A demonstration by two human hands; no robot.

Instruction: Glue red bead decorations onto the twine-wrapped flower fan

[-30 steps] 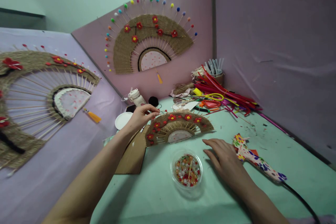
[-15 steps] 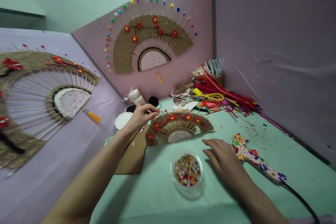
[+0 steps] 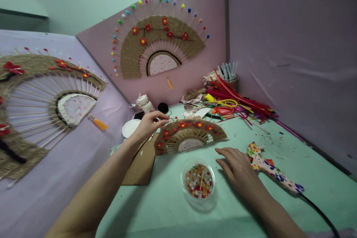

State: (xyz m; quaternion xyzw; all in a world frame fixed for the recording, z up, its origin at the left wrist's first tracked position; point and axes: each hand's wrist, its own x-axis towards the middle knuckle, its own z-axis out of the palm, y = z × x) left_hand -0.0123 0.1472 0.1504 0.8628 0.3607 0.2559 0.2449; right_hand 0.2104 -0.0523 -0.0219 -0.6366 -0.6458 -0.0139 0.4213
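A small twine-wrapped fan (image 3: 192,128) with red flowers and a pale half-round centre stands on the green table. At its upper left edge, my left hand (image 3: 154,121) is closed in a pinch, thumb and index finger together. Whatever lies between those fingertips is too small to make out. My right hand (image 3: 235,163) rests on the table to the right of the fan, fingers stretched out and holding nothing. Between my arms sits a clear round tub of beads (image 3: 198,180), red, white and orange, with a thin stick lying in it.
A glue gun wrapped in flowered cloth (image 3: 272,171) lies at right, its cord trailing forward. Brown cardboard (image 3: 139,167) is under my left forearm, near a white plate (image 3: 131,128). Pipe cleaners (image 3: 242,100) and tools crowd the back. Larger fans (image 3: 163,41) hang on the partitions.
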